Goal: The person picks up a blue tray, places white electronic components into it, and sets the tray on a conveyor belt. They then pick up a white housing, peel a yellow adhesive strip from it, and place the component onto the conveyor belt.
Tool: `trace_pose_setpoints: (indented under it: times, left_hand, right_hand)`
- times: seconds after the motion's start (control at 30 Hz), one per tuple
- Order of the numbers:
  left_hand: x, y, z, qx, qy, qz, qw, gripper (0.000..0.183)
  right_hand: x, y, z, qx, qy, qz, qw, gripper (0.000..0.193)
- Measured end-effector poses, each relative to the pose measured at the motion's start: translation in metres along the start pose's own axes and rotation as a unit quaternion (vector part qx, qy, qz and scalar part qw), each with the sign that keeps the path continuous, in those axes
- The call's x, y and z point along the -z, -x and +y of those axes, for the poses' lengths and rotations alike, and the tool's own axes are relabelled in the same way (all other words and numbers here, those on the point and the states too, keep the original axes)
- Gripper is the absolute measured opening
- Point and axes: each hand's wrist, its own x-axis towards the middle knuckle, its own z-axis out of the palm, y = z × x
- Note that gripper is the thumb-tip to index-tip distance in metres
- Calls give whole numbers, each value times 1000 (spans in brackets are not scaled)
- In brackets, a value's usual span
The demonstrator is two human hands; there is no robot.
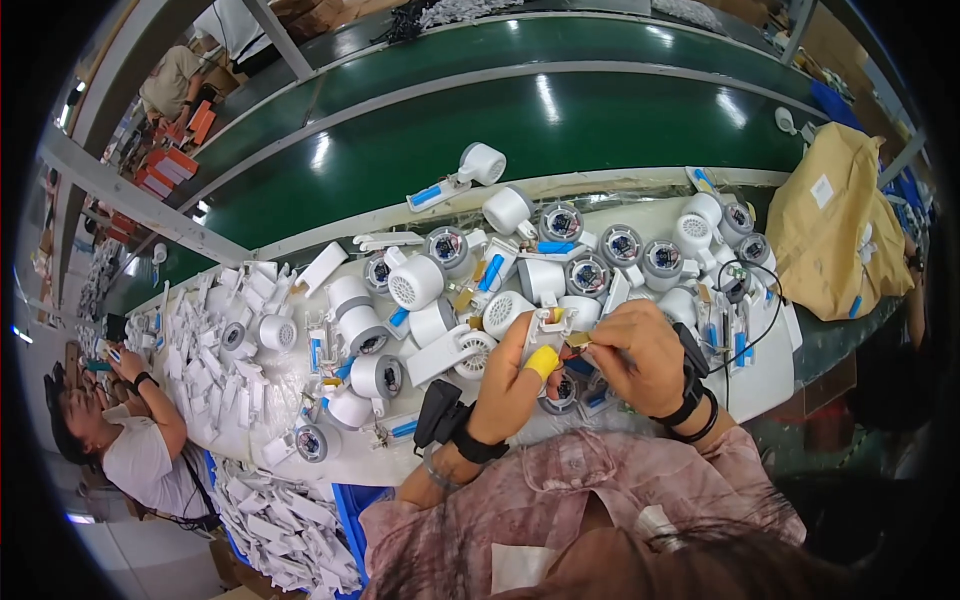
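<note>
My left hand (pixel 508 385), a yellow cover (pixel 543 361) on its thumb, is closed round a white plastic fan part (pixel 549 322). My right hand (pixel 643 352) is pinched close beside it, its fingertips at a small tan piece (pixel 578 340) against that part. Reddish wire shows between the two hands; finer detail is too small to make out. Just left of my left hand lies a long white handle piece (pixel 437 357). Round white fan heads with grey rims, such as one open head (pixel 587 274) showing its inner wiring, crowd the table beyond both hands.
A pile of white plastic pieces (pixel 215 350) covers the left of the table, with more in a blue bin (pixel 350 520) below. Right stand a tan bag (pixel 830 230) and a looped black cable (pixel 778 300). Beyond runs a green conveyor (pixel 440 130). A co-worker (pixel 150 450) sits at left.
</note>
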Motion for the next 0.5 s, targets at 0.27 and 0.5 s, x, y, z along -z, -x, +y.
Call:
trace_pose_setpoints:
  times: [0.27, 0.5]
  left_hand:
    - [0, 2, 1, -23, -47, -23, 998, 42]
    - [1, 5, 1, -31, -51, -30, 998, 47]
  right_hand:
    - [-3, 7, 2, 59, -23, -23, 998, 29]
    - [-3, 3, 0, 49, -13, -16, 999, 30]
